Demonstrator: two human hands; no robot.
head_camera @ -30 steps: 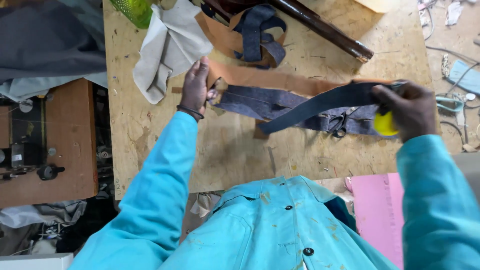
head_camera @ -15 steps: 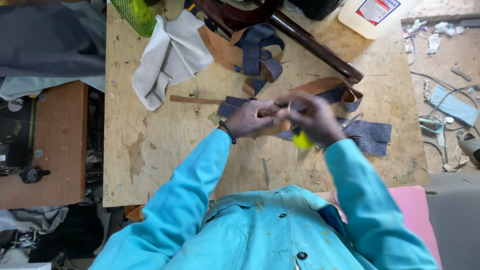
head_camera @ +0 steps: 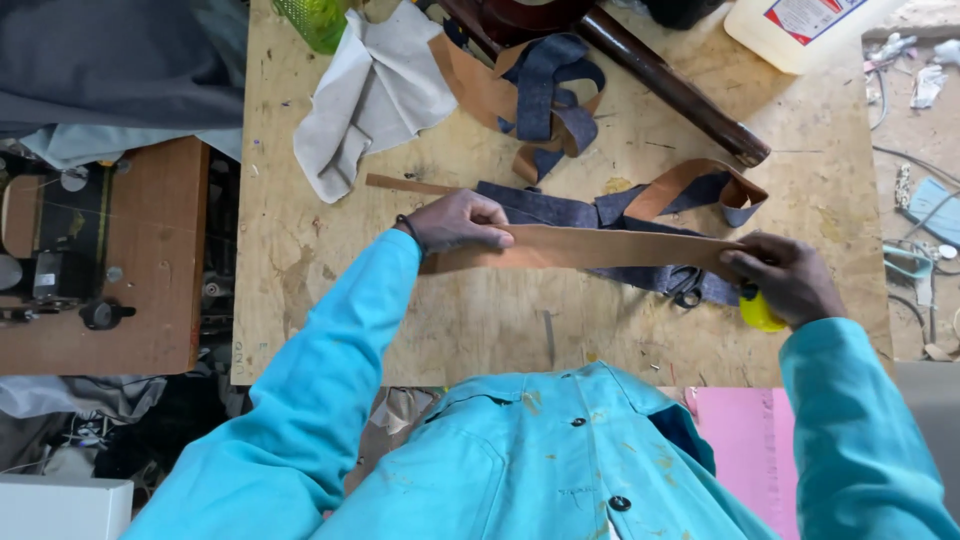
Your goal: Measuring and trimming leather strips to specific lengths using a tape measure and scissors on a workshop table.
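I hold a tan leather strip [head_camera: 590, 247] stretched level over the plywood worktable [head_camera: 400, 310]. My left hand [head_camera: 458, 220] pinches its left end, fingers folded over the top. My right hand [head_camera: 790, 280] grips the right end and also clasps a small yellow object [head_camera: 760, 313], perhaps a bottle. Dark denim strips [head_camera: 560, 207] lie just behind, scissors [head_camera: 688, 288] beneath.

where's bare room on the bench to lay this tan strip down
Bare plywood lies along the bench's left edge below the white cloth, and along the near edge under the tan strip. It is crowded behind the strip, among the blue straps and scissors.
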